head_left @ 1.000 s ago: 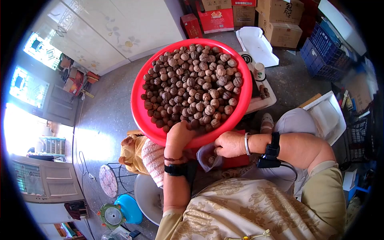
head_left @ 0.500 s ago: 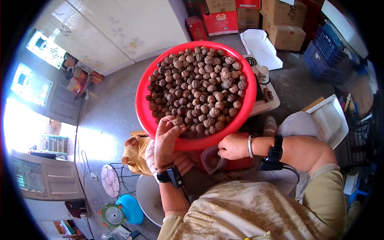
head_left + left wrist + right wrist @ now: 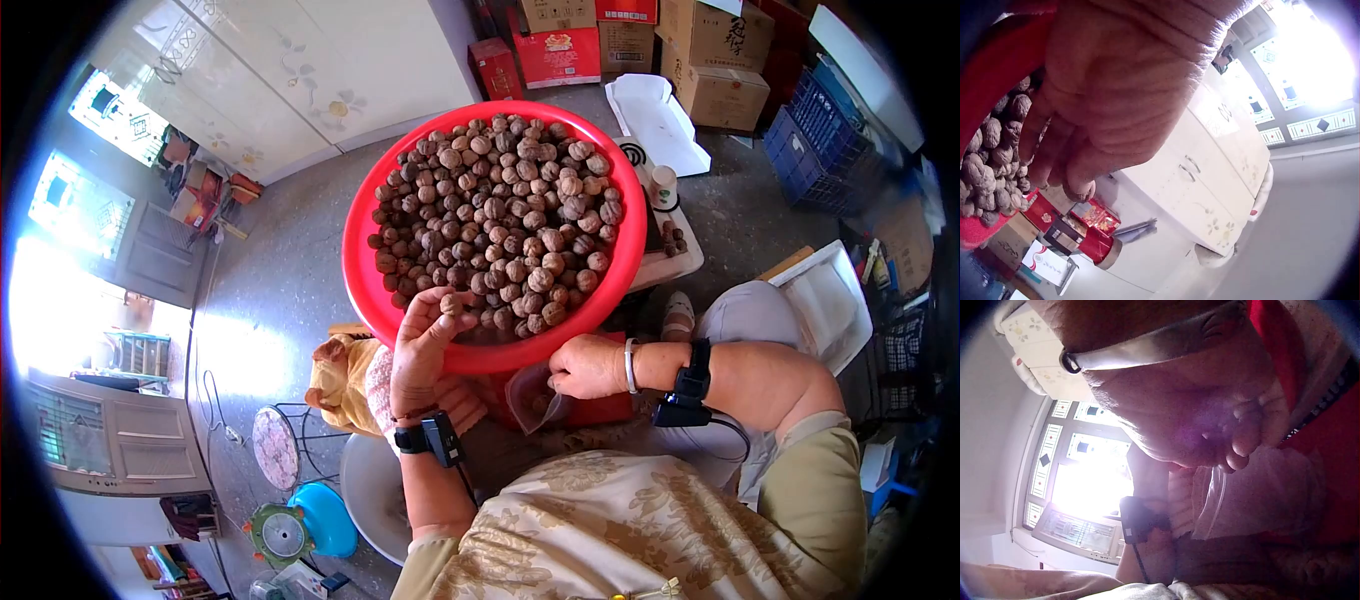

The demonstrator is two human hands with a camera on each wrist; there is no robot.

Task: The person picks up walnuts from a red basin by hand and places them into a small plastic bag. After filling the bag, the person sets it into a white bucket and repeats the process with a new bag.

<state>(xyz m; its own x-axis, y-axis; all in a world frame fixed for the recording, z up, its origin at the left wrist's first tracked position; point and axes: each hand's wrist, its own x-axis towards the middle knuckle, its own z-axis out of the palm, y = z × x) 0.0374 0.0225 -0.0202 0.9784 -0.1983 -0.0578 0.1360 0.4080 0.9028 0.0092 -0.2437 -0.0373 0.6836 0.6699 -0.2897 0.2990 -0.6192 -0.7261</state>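
A wide red plastic basin [image 3: 634, 225] heaped with brown walnuts [image 3: 490, 215] sits in front of me. At its near left rim my left hand [image 3: 420, 350] pinches a single walnut [image 3: 451, 304] between thumb and fingers. The left wrist view shows that same walnut [image 3: 1079, 191] at the thumb tip, beside the heap. Just below the near right rim, my right hand [image 3: 590, 366] grips the top edge of a clear plastic bag [image 3: 530, 400] with curled fingers. The bag [image 3: 1254, 497] hangs under those fingers in the right wrist view, its contents mostly blurred.
Behind the basin's right side stands a low white table [image 3: 680, 262] with a paper cup [image 3: 663, 187] and a few walnuts. Cardboard boxes [image 3: 725, 95] and blue crates [image 3: 815, 140] are stacked farther back. At lower left are a grey tub [image 3: 365, 480] and a round stool [image 3: 273, 447].
My left hand has come up from the near side of the walnut heap with one walnut in its fingers. The right hand has stayed at the bag.
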